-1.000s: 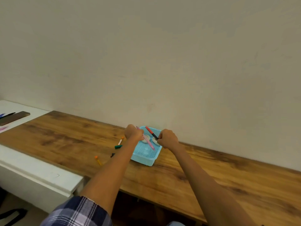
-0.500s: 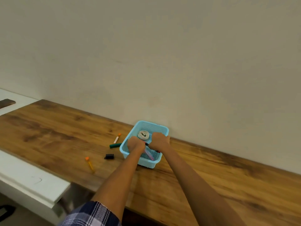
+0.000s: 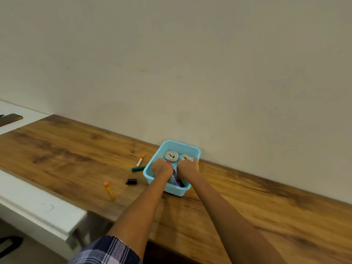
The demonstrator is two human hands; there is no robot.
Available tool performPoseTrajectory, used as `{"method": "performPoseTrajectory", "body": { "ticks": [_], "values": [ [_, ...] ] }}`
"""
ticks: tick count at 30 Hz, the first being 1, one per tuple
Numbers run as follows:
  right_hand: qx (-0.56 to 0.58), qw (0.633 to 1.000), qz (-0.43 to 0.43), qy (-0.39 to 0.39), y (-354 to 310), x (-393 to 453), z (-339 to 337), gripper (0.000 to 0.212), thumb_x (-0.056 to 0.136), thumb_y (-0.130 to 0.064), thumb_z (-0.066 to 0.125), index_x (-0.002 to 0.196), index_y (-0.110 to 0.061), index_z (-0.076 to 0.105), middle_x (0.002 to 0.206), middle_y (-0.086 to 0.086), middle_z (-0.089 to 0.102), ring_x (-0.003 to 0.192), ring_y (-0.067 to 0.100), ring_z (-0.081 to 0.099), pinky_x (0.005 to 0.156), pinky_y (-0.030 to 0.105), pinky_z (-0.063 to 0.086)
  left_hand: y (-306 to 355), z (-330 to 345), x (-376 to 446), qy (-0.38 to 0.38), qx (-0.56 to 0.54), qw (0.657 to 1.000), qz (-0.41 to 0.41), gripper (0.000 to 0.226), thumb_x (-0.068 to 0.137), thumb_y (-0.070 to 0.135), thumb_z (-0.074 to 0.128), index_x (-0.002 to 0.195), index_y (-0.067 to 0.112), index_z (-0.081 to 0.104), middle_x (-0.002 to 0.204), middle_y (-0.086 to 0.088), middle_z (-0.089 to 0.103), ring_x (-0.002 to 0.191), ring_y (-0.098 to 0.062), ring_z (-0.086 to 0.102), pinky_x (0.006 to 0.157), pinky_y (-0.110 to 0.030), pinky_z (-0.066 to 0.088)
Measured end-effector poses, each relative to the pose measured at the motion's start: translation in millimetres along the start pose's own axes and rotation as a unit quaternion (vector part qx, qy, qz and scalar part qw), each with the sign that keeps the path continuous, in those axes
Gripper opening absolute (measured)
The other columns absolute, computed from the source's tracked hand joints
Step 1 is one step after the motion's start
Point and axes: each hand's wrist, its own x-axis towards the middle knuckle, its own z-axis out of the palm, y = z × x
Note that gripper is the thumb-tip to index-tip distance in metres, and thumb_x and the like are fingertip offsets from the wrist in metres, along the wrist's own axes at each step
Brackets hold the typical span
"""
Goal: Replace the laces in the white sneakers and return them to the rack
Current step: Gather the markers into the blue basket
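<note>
1. Reaching forward from a plaid sleeve (image 3: 106, 250), both forearms stretch across the wooden table (image 3: 247, 216) into the blue basket (image 3: 152, 169).
2. On the table left of the basket lie an orange-capped pen (image 3: 109, 190), a black cap (image 3: 131, 181), a green marker (image 3: 138, 169) and another orange-tipped pen (image 3: 140, 161).
3. Inside the basket, the left hand (image 3: 162, 167) and right hand (image 3: 187, 166) are both curled, knuckles up; pens (image 3: 176, 179) lie between and beneath them, but whether either hand actually grips one I cannot tell.
4. Just beyond the hands, two rolled white laces (image 3: 171, 156) sit at the basket's far end, apparently untouched.
5. Judging by this, the step is fetching replacement laces; next, fingers must clear the pens and pinch a roll. No sneakers or rack are visible.
</note>
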Motion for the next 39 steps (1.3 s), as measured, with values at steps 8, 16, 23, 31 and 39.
{"method": "performPoseTrajectory", "body": {
  "ticks": [8, 16, 23, 31, 39],
  "values": [
    [0.020, 0.998, -0.009, 0.063, -14, -6, -22, 0.037, 0.094, -0.023, 0.046, 0.061, -0.018, 0.030, 0.062, -0.005, 0.036, 0.082, 0.021, 0.048, 0.104, 0.043, 0.025, 10, -39, -4, 0.054, -0.028, 0.996, 0.069, 0.020, 0.095, 0.002, 0.046, 0.111, -0.002, 0.058, 0.119, -0.017, 0.060, 0.110, -0.028, 0.058, 0.082, -0.030, 0.046],
    [0.078, 0.983, -0.082, 0.144, -71, 0, -47, 0.022, 0.093, -0.011, 0.048, 0.108, -0.014, 0.064, 0.108, 0.004, 0.067, 0.107, 0.024, 0.057, 0.097, 0.039, 0.031, -42, -100, 8, 0.105, 0.004, 0.993, 0.052, 0.020, 0.092, 0.000, 0.046, 0.100, -0.002, 0.064, 0.107, -0.016, 0.065, 0.100, -0.028, 0.062, 0.075, -0.031, 0.049],
    [-0.116, 0.978, -0.125, 0.119, -123, 14, -35, 0.014, 0.089, -0.015, 0.052, 0.098, -0.023, 0.061, 0.107, -0.002, 0.064, 0.104, 0.018, 0.058, 0.085, 0.029, 0.040, -89, -107, 6, -0.046, 0.083, 0.996, -0.002, 0.037, 0.081, 0.040, 0.070, 0.097, 0.009, 0.058, 0.093, -0.004, 0.059, 0.091, -0.016, 0.062, 0.075, -0.025, 0.045],
    [-0.196, 0.976, -0.088, 0.032, -138, 39, -17, 0.013, 0.091, -0.011, 0.051, 0.102, -0.016, 0.058, 0.111, 0.002, 0.061, 0.106, 0.020, 0.057, 0.092, 0.032, 0.041, -99, -75, 21, -0.006, 0.084, 0.996, 0.023, 0.030, 0.084, 0.029, 0.067, 0.107, 0.011, 0.061, 0.115, -0.007, 0.063, 0.107, -0.019, 0.060, 0.083, -0.026, 0.049],
    [-0.012, 0.989, -0.084, 0.125, -129, 45, -37, 0.009, 0.092, -0.016, 0.049, 0.090, -0.021, 0.056, 0.105, 0.001, 0.065, 0.102, 0.022, 0.059, 0.087, 0.034, 0.037, -90, -94, 34, 0.106, 0.061, 0.989, 0.081, 0.012, 0.093, 0.008, 0.053, 0.103, 0.005, 0.058, 0.112, -0.013, 0.061, 0.104, -0.024, 0.058, 0.082, -0.030, 0.047]
  ]
}}
